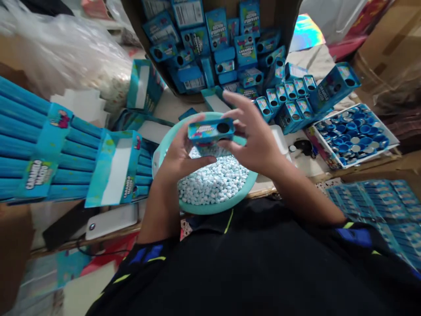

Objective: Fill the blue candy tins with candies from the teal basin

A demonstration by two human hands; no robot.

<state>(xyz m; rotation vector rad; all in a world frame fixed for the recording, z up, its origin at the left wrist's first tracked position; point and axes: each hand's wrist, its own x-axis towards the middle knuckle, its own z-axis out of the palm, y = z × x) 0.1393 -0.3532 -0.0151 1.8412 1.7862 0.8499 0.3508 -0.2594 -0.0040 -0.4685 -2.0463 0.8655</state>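
This is a messy table (167, 107) with lots of blue packs. Left of the hands lie long blue candy tubes (42, 140). The left hand (184, 153) and right hand (253, 136) are together, holding a small blue box (210, 131) above a round teal tub (210, 210) of tiny white-blue candies (213, 182). Right of the hands sits a white tray (365, 156) of blue caps (355, 140).
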